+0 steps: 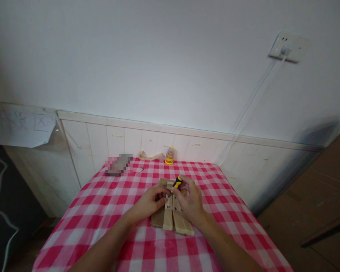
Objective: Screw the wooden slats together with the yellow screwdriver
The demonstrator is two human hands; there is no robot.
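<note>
My right hand (191,198) is closed around a yellow and black screwdriver (177,182), its tip pointing down toward a screw on a wooden strip (168,219). Beside it, my left hand (155,199) has its fingers curled at the strip's upper part, near the screwdriver tip; whether they pinch something small there is hidden. Two pale wooden strips, the second one (184,226) angled to the right, lie on a brown wooden board (158,218). Dark screw heads (169,207) show in the strips.
A red and white checked cloth (102,226) covers the table. At its back stand a yellow-based screwdriver bit container (169,156) and a pale strap-like piece (150,156). A small dark item (142,169) and a blurred-out object (119,165) lie at the back left. A panelled wall (130,134) borders the far edge.
</note>
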